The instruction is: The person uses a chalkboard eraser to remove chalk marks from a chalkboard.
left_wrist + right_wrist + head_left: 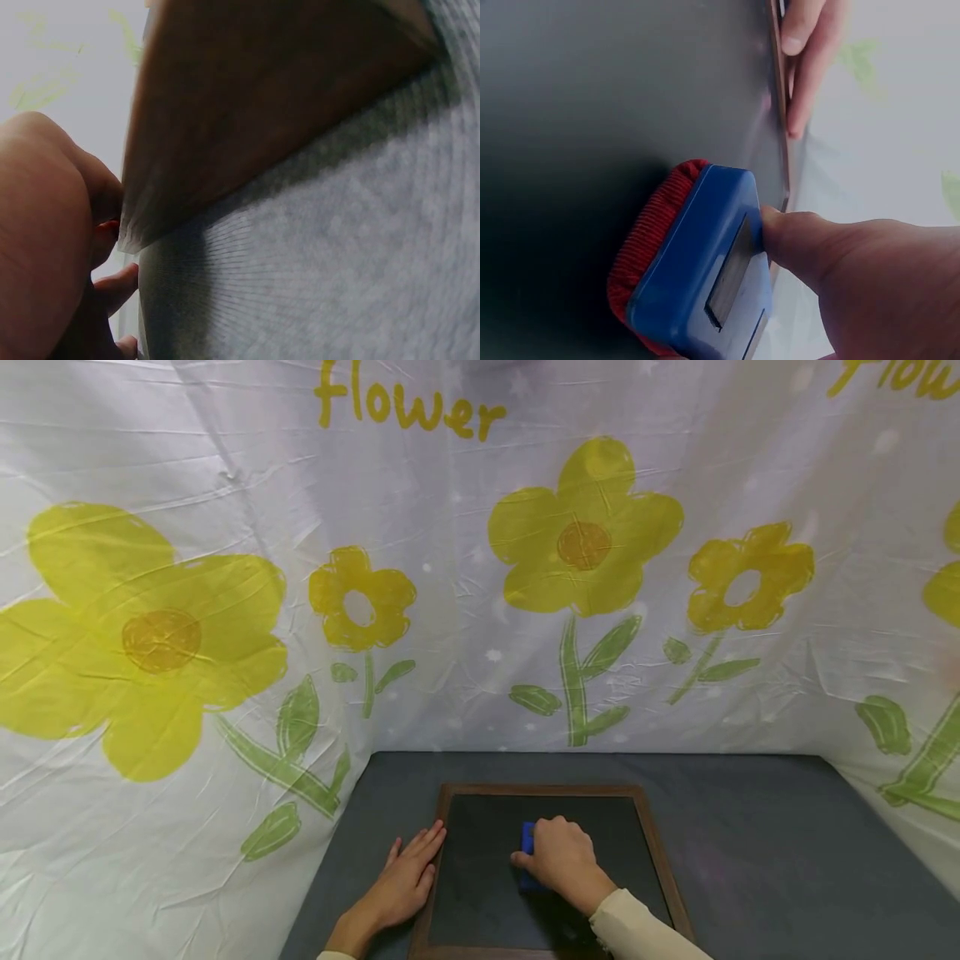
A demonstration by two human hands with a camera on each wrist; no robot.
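A framed blackboard point(480, 893) with a brown wooden frame point(540, 790) lies on the dark table. My right hand point(564, 860) grips a blue board eraser point(697, 262) over the middle of the board. In the right wrist view the eraser's red ribbed pad point(656, 232) faces the black surface, and the thumb point(802, 244) lies along its blue body. My left hand point(403, 878) rests at the left side of the frame, fingers extended, fingertips right at the wood. The left wrist view shows that hand point(45, 225) beside the brown frame edge point(247, 97).
Grey cloth-like table surface point(787, 852) extends to both sides of the board. A white curtain point(450, 693) printed with yellow flowers and green stems hangs behind the table and along both sides.
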